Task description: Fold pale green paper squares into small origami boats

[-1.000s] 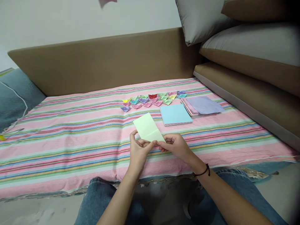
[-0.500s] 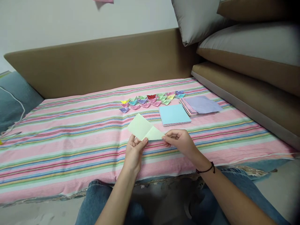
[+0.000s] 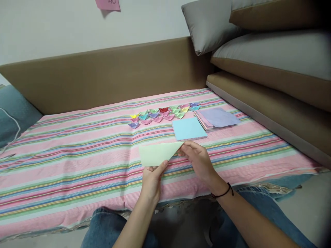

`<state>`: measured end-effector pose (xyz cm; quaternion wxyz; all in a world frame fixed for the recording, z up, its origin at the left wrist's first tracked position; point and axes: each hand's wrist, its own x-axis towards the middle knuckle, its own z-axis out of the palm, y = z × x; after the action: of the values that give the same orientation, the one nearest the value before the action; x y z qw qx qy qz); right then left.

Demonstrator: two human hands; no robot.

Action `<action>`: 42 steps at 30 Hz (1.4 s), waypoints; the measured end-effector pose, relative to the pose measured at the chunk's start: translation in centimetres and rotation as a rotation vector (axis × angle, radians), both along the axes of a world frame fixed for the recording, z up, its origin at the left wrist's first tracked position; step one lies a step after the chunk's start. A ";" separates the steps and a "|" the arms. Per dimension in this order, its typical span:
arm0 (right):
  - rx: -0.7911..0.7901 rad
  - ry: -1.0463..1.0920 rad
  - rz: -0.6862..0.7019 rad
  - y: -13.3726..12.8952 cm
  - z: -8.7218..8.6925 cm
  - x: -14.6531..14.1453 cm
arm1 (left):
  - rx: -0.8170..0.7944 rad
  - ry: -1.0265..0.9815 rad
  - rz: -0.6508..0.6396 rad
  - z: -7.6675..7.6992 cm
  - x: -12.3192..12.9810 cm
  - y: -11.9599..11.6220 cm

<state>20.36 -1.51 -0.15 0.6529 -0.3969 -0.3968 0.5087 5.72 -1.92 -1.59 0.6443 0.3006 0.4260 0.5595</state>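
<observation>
A pale green sheet of paper [image 3: 157,153], folded along one side, is held up over the striped cloth. My left hand [image 3: 152,181] pinches its lower edge, thumb in front and fingers behind. At the sheet's pointed right corner, my right hand [image 3: 197,160] is closed with the tip between thumb and fingers. Just beyond lies a stack of light blue square paper [image 3: 190,129]. Several small folded paper boats [image 3: 163,110] in many colours stand in rows behind it.
A looser pile of paper with a lavender sheet on top [image 3: 219,117] lies right of the blue stack. The striped cloth [image 3: 77,158] covers the seat. Cushions [image 3: 271,55] are piled at the right, and a brown backrest [image 3: 111,75] runs along the wall.
The green paper has turned in my hands; its left part, which pointed up as a square, now lies as a long band with a straight top edge. The view has shifted slightly.
</observation>
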 end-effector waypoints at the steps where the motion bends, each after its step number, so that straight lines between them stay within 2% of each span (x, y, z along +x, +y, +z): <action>1: 0.012 -0.033 -0.026 0.0 0.0 0.0 | -0.004 0.006 -0.008 -0.1 0.1 0.0; 5: 0.043 -0.111 -0.119 -0.1 0.1 0.2 | 0.006 0.013 -0.045 -0.1 0.3 -0.1; 11: 0.027 -0.059 -0.156 0.0 0.1 0.4 | 0.068 0.088 -0.015 0.3 0.4 -0.2; 15: 0.018 0.003 -0.160 0.1 0.1 0.4 | 0.105 0.123 0.006 0.2 0.2 -0.1; 28: 0.031 -0.016 -0.181 0.0 0.2 0.8 | 0.183 0.155 0.029 0.1 -0.3 0.3; 33: 0.011 0.028 -0.177 0.2 -0.1 1.0 | 0.219 0.233 0.016 0.1 -0.5 0.2; 36: -0.012 0.076 -0.183 0.4 0.0 1.3 | 0.300 0.301 0.061 0.2 -1.0 0.1; 38: -0.031 0.098 -0.167 0.4 0.1 1.6 | 0.415 0.382 0.104 0.4 -1.5 0.1; 42: -0.094 0.043 -0.002 0.0 0.4 1.6 | 0.693 0.518 0.166 0.8 -2.6 0.3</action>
<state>22.01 -1.48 0.28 0.6424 -0.4164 -0.3581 0.5346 3.13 -1.63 -0.76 0.3300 0.5941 0.3834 0.6254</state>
